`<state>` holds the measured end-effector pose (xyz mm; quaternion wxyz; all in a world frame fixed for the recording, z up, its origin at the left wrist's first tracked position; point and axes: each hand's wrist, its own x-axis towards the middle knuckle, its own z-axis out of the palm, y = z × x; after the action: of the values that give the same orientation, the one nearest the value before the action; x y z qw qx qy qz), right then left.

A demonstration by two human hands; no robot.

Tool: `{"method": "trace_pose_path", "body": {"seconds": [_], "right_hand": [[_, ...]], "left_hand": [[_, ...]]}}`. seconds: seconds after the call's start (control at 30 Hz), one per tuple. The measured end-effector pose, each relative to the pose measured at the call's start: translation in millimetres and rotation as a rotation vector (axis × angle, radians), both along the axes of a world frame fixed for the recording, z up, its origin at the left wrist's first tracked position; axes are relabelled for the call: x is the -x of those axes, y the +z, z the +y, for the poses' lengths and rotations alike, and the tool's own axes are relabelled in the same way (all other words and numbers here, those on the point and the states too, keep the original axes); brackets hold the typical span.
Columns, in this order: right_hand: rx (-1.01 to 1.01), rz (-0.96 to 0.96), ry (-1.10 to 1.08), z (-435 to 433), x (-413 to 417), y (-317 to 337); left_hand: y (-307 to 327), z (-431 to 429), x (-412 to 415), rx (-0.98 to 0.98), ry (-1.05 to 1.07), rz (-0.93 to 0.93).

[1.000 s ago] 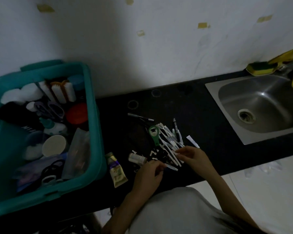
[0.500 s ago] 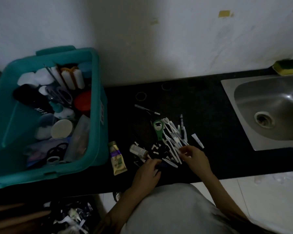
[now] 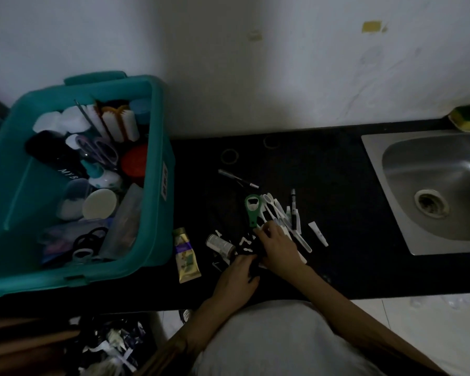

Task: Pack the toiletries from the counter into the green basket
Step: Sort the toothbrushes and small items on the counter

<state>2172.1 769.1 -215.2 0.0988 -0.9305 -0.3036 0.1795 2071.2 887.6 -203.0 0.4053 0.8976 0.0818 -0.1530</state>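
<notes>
The green basket (image 3: 158,158) stands on the left of the black counter (image 3: 337,185), filled with bottles, jars, scissors and hair ties. To its right on the counter lie a gold tube (image 3: 186,256), a small bottle (image 3: 219,243), a green-handled tool (image 3: 251,210), a heap of white sticks (image 3: 278,210), a black pencil (image 3: 238,179) and a small white tube (image 3: 318,233). My right hand (image 3: 280,248) lies over the near end of the heap, fingers bent by the green handle. My left hand (image 3: 236,278) curls round a small dark item next to it.
A steel sink (image 3: 432,196) is set into the counter at the right, with a yellow-green sponge (image 3: 467,122) behind it. The white wall runs along the back. Below the counter's front edge at left sits a pile of dark wrappers (image 3: 109,346).
My right hand slid left from the heap's right edge onto its near end. My left hand stayed by the small dark pieces. The view shifted, moving the basket rightward.
</notes>
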Motion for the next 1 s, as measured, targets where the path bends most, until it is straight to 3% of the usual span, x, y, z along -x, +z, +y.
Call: {"method": "trace_pose_path", "body": {"seconds": [0.37,0.57,0.73,0.87,1.0], "right_hand": [[-0.126,0.009,-0.044,3.8,4.0,-4.6],[-0.362,0.133,-0.214,-3.1,4.9,-0.4],[-0.580,0.255,-0.369,-10.0,0.7,14.7],[-0.840,0.610,-0.653,-9.6,-5.1,37.9],[-0.916,0.799,-0.822,-8.8,-8.4,61.5]], "left_hand": [[1.7,-0.9,0.1,0.020,0.064,-0.002],[2.2,0.5,-0.1,0.081,0.134,0.015],[-0.1,-0.1,0.3,0.231,0.276,0.078],[0.7,-2.1,-3.2,0.407,0.415,0.160],[15.8,-4.4,-13.9,0.848,0.706,0.345]]}}
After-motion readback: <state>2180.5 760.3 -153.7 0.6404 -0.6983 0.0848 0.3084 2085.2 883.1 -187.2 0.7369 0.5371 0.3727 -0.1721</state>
